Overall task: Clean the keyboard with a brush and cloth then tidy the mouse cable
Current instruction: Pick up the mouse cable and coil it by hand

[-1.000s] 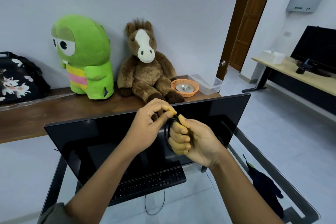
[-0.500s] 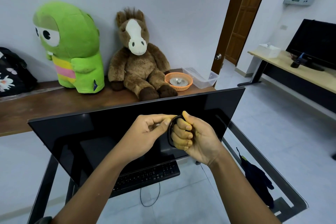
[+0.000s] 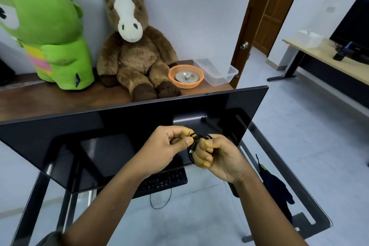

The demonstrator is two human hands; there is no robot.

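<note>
Upper left, props two plush toys, a green plush [image 3: 46, 26] and a horse plush [image 3: 131, 56], against the wall. At centre, before the one monitor [image 3: 119, 136], pinches a strand of the single mouse cable [image 3: 200, 137] in the grip of the left hand [image 3: 167, 146] and clamps the grip of the right hand [image 3: 217, 158] round the coil, probably to stop the loops springing apart. Leaves one keyboard [image 3: 165, 180] low centre on the glass table [image 3: 199, 221], one dark cloth [image 3: 277, 187] lower right.

Bare forearms from elbow to wrist, left hand [image 3: 165, 147] and right hand [image 3: 219, 158] uncovered. Dull grey-green sleeve [image 3: 47, 239] bunched near the left elbow, edge only.
</note>
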